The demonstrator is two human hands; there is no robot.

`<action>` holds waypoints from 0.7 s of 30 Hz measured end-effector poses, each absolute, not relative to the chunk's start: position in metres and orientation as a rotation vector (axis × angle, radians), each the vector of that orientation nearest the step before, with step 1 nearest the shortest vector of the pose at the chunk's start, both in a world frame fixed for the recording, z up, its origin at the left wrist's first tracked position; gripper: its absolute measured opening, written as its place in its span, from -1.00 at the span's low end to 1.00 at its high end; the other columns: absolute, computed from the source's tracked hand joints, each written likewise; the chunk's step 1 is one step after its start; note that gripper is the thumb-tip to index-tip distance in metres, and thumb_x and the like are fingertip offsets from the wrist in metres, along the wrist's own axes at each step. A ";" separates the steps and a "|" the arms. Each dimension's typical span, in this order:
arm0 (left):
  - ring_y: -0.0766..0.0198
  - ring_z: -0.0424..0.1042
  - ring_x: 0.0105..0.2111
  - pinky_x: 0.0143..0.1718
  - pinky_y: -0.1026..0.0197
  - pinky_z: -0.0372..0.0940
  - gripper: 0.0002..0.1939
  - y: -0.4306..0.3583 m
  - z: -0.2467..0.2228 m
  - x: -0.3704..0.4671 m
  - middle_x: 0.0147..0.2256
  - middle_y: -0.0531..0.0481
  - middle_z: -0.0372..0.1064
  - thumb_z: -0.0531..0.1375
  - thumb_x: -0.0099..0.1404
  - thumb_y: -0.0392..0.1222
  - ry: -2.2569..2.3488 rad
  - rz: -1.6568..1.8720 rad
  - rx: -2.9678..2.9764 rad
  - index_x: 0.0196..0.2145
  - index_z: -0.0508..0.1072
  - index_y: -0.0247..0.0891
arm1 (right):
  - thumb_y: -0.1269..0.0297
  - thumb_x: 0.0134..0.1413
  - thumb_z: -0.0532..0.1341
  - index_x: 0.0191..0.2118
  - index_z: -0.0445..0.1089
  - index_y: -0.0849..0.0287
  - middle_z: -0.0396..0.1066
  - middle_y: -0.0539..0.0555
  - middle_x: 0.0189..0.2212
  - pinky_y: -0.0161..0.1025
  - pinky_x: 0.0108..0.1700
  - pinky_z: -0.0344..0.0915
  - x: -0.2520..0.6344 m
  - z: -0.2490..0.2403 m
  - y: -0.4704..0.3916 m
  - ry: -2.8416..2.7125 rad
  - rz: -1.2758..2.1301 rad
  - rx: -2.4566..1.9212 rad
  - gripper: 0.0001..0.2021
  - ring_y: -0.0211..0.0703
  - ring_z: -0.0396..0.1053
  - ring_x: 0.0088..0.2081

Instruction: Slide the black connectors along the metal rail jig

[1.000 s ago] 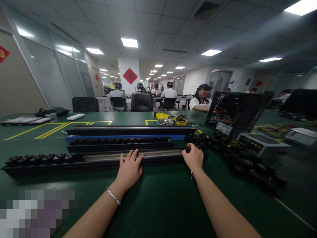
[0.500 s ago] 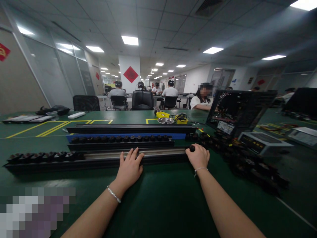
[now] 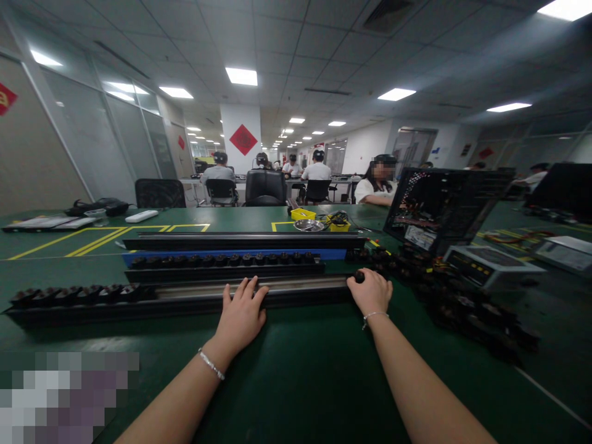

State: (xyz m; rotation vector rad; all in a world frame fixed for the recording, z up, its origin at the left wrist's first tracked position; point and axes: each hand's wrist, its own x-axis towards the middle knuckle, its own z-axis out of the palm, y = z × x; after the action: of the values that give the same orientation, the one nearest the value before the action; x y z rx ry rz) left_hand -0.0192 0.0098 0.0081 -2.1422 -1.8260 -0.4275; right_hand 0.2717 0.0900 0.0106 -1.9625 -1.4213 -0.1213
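Rail [image 3: 189,297] first: where does it lie in the head view?

Crosswise on the desk [image 3: 305,382], nearest of the long pieces. Black units [image 3: 74,295] fill its left end, and a bare channel [image 3: 303,285] runs on to the right.

What are the hands doing?

The left hand [image 3: 243,311] reaches over the near edge with its fingers spread, tips resting on the rail, wrapped round nothing. The right hand [image 3: 374,293] is curled at the right end, thumb and forefinger closed about a small black part [image 3: 359,277]. How its other fingers sit, or how hard they pinch, I cannot tell.

How would you handle this bit well?

I'd press down evenly with the left hand, because a smooth desk could let the rail skid. I'd hold the black part square to the channel; tilted, it would probably bind. A light pinch should do, with any push going straight along the channel, and the left fingertips well out of its path.

Anything nearby to mind?

Yes: the short rail [image 3: 222,271] lies just behind, with a blue strip [image 3: 335,255] and a back rail [image 3: 240,241] beyond. Loose parts [image 3: 472,308] spread beside the right wrist, so I'd hold that elbow in.
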 end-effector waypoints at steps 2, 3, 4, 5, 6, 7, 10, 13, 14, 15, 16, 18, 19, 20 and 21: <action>-0.04 0.04 0.21 0.16 -0.34 -0.15 -0.53 0.010 0.008 -0.019 0.21 -0.13 0.09 0.04 0.18 -0.19 -1.820 -0.424 -2.143 0.08 0.27 -0.05 | 0.20 -0.10 0.06 -0.18 0.39 0.14 0.36 0.11 -0.03 0.09 0.17 -0.15 0.272 0.010 0.090 -1.423 -0.122 -1.953 -0.66 0.01 0.16 0.05; -0.04 0.04 0.21 0.16 -0.34 -0.15 -0.53 0.010 0.008 -0.019 0.21 -0.13 0.09 0.04 0.18 -0.19 -1.816 -0.425 -2.142 0.08 0.26 -0.05 | 0.20 -0.09 0.06 -0.18 0.39 0.14 0.36 0.11 -0.03 0.09 0.17 -0.15 0.273 0.010 0.090 -1.424 -0.124 -1.948 -0.66 0.01 0.15 0.05; -0.04 0.04 0.21 0.15 -0.34 -0.14 -0.53 0.009 0.008 -0.019 0.21 -0.13 0.09 0.04 0.18 -0.19 -1.815 -0.428 -2.141 0.08 0.26 -0.05 | 0.20 -0.09 0.06 -0.18 0.40 0.15 0.36 0.11 -0.03 0.09 0.17 -0.15 0.273 0.010 0.090 -1.422 -0.127 -1.945 -0.66 0.01 0.15 0.06; -0.04 0.04 0.21 0.15 -0.33 -0.14 -0.53 0.009 0.009 -0.019 0.21 -0.12 0.09 0.04 0.18 -0.20 -1.815 -0.430 -2.140 0.08 0.26 -0.04 | 0.20 -0.09 0.06 -0.18 0.40 0.14 0.36 0.11 -0.03 0.08 0.17 -0.16 0.273 0.010 0.090 -1.418 -0.130 -1.946 -0.66 0.00 0.14 0.06; -0.04 0.04 0.21 0.16 -0.33 -0.14 -0.53 0.009 0.009 -0.019 0.21 -0.12 0.10 0.04 0.18 -0.20 -1.818 -0.432 -2.140 0.07 0.27 -0.04 | 0.20 -0.09 0.06 -0.18 0.40 0.14 0.36 0.10 -0.03 0.08 0.17 -0.16 0.273 0.009 0.089 -1.411 -0.134 -1.949 -0.66 0.00 0.14 0.06; -0.04 0.04 0.21 0.16 -0.33 -0.14 -0.53 0.009 0.009 -0.019 0.21 -0.12 0.10 0.04 0.18 -0.19 -1.822 -0.430 -2.141 0.07 0.27 -0.04 | 0.20 -0.09 0.06 -0.18 0.40 0.14 0.36 0.10 -0.03 0.07 0.17 -0.16 0.274 0.010 0.089 -1.402 -0.138 -1.953 -0.66 -0.01 0.14 0.06; -0.03 0.03 0.22 0.16 -0.32 -0.14 -0.53 0.009 0.010 -0.019 0.21 -0.12 0.10 0.05 0.18 -0.19 -1.829 -0.421 -2.148 0.07 0.28 -0.05 | 0.20 -0.10 0.06 -0.18 0.40 0.13 0.35 0.09 -0.02 0.07 0.17 -0.17 0.274 0.011 0.088 -1.379 -0.140 -1.970 -0.66 -0.01 0.14 0.05; -0.04 0.03 0.21 0.16 -0.33 -0.14 -0.53 0.009 0.010 -0.019 0.21 -0.12 0.10 0.04 0.18 -0.19 -1.824 -0.423 -2.149 0.07 0.27 -0.05 | 0.18 -0.10 0.05 -0.18 0.40 0.11 0.35 0.09 -0.01 0.06 0.18 -0.18 0.274 0.012 0.087 -1.367 -0.131 -1.988 -0.65 -0.01 0.14 0.05; -0.04 0.03 0.21 0.16 -0.33 -0.14 -0.53 0.009 0.010 -0.019 0.21 -0.12 0.10 0.04 0.18 -0.19 -1.822 -0.426 -2.147 0.08 0.27 -0.05 | 0.18 -0.09 0.04 -0.18 0.40 0.11 0.35 0.09 -0.01 0.06 0.18 -0.19 0.274 0.012 0.087 -1.369 -0.127 -1.989 -0.65 -0.01 0.14 0.05; -0.04 0.04 0.21 0.16 -0.33 -0.14 -0.53 0.010 0.009 -0.019 0.21 -0.13 0.10 0.04 0.18 -0.19 -1.821 -0.428 -2.145 0.08 0.27 -0.05 | 0.18 -0.09 0.05 -0.18 0.40 0.11 0.35 0.09 0.00 0.06 0.17 -0.18 0.274 0.012 0.087 -1.369 -0.124 -1.987 -0.65 0.00 0.14 0.06; -0.04 0.04 0.21 0.16 -0.33 -0.14 -0.53 0.010 0.009 -0.019 0.21 -0.13 0.10 0.03 0.19 -0.19 -1.818 -0.429 -2.144 0.08 0.27 -0.05 | 0.17 -0.09 0.05 -0.17 0.40 0.11 0.35 0.09 0.00 0.06 0.17 -0.17 0.275 0.012 0.087 -1.365 -0.120 -1.984 -0.65 0.00 0.14 0.06; -0.04 0.03 0.21 0.16 -0.33 -0.14 -0.53 0.010 0.008 -0.019 0.21 -0.13 0.10 0.03 0.19 -0.19 -1.815 -0.430 -2.144 0.08 0.26 -0.05 | 0.18 -0.08 0.05 -0.17 0.40 0.11 0.35 0.08 0.00 0.06 0.15 -0.12 0.277 0.011 0.088 -1.338 -0.115 -1.981 -0.65 0.00 0.14 0.06; -0.04 0.03 0.21 0.16 -0.33 -0.14 -0.52 0.010 0.008 -0.019 0.21 -0.13 0.10 0.03 0.19 -0.19 -1.815 -0.429 -2.145 0.08 0.26 -0.05 | 0.18 -0.08 0.05 -0.16 0.40 0.11 0.35 0.08 0.00 0.06 0.14 -0.10 0.279 0.011 0.088 -1.319 -0.112 -1.982 -0.65 0.01 0.14 0.06; -0.04 0.04 0.21 0.15 -0.33 -0.14 -0.52 0.010 0.008 -0.020 0.21 -0.13 0.10 0.03 0.18 -0.19 -1.814 -0.427 -2.146 0.08 0.26 -0.05 | 0.18 -0.08 0.06 -0.16 0.40 0.12 0.34 0.08 0.00 0.05 0.13 -0.07 0.280 0.011 0.088 -1.303 -0.108 -1.984 -0.65 0.01 0.14 0.06; -0.05 0.04 0.21 0.15 -0.33 -0.14 -0.52 0.010 0.008 -0.020 0.21 -0.13 0.10 0.04 0.18 -0.19 -1.813 -0.426 -2.145 0.08 0.26 -0.05 | 0.17 -0.08 0.06 -0.15 0.40 0.12 0.34 0.09 0.00 0.04 0.12 -0.05 0.282 0.011 0.088 -1.296 -0.104 -1.984 -0.64 0.02 0.14 0.07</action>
State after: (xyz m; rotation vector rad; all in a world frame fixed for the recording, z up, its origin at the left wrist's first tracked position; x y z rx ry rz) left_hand -0.0196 0.0103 0.0081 -2.1450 -1.8129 -0.4263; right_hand 0.2815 0.0882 0.0113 -1.9844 -1.2957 -0.1037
